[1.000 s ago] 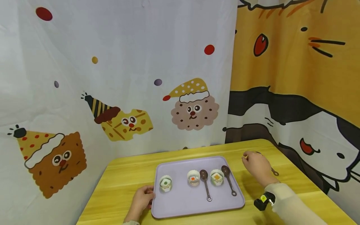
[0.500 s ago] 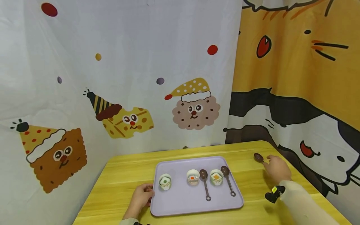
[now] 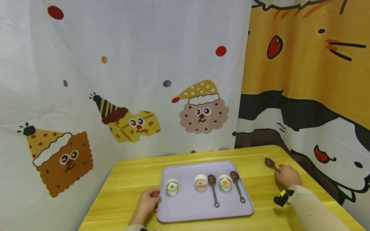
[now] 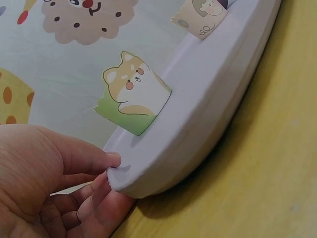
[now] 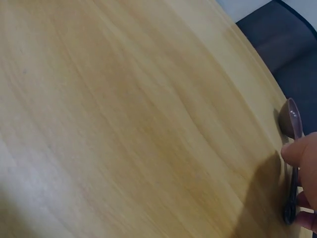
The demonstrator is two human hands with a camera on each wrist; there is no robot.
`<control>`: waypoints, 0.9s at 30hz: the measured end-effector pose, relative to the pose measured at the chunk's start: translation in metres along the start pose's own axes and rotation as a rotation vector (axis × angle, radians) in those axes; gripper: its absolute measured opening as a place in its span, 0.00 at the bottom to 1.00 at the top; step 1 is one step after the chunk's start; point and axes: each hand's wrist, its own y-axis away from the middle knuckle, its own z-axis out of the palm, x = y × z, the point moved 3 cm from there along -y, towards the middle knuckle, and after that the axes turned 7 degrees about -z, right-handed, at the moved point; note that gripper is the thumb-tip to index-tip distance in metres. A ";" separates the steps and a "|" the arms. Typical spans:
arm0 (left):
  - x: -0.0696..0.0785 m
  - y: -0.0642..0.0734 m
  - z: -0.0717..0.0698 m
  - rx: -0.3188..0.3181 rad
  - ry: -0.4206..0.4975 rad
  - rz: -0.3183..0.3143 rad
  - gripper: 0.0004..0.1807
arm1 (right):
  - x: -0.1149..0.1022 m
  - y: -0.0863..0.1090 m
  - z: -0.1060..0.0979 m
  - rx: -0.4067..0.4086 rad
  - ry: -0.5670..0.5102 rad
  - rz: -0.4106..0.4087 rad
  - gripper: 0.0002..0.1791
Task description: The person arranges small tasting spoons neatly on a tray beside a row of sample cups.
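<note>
The left hand (image 3: 148, 202) pinches the tray (image 3: 185, 205) at its left side. The right hand (image 3: 289, 176) pinches a spoon (image 3: 270, 163) by its handle.

held spoon (image 5: 290, 119) looked glossy plastic | tray (image 3: 186, 205) looked smooth, matt plastic | cups (image 4: 143, 94) looked paper | tabletop (image 5: 124, 124) showed smooth woodgrain | backdrop (image 3: 130, 64) looked cloth

We pinch with the left hand (image 3: 147, 202), thumb (image 4: 91, 156) on top, fingers (image 4: 110, 212) curled underneath. Our right arm (image 3: 315, 210) extends out farther forward; right hand (image 3: 290, 176) pinches too, back facing up.
</note>
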 end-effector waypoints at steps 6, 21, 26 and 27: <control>-0.001 0.001 0.002 -0.002 0.003 0.006 0.20 | -0.001 0.002 0.002 -0.042 -0.005 0.056 0.15; 0.000 -0.001 0.003 -0.002 0.005 0.005 0.20 | -0.006 -0.003 -0.004 -0.128 0.005 0.126 0.12; -0.001 0.000 0.003 0.004 -0.004 0.010 0.20 | -0.007 -0.004 -0.007 -0.143 0.007 0.107 0.10; -0.001 0.000 0.003 0.006 -0.009 0.011 0.21 | -0.007 -0.004 -0.007 -0.141 0.002 0.102 0.10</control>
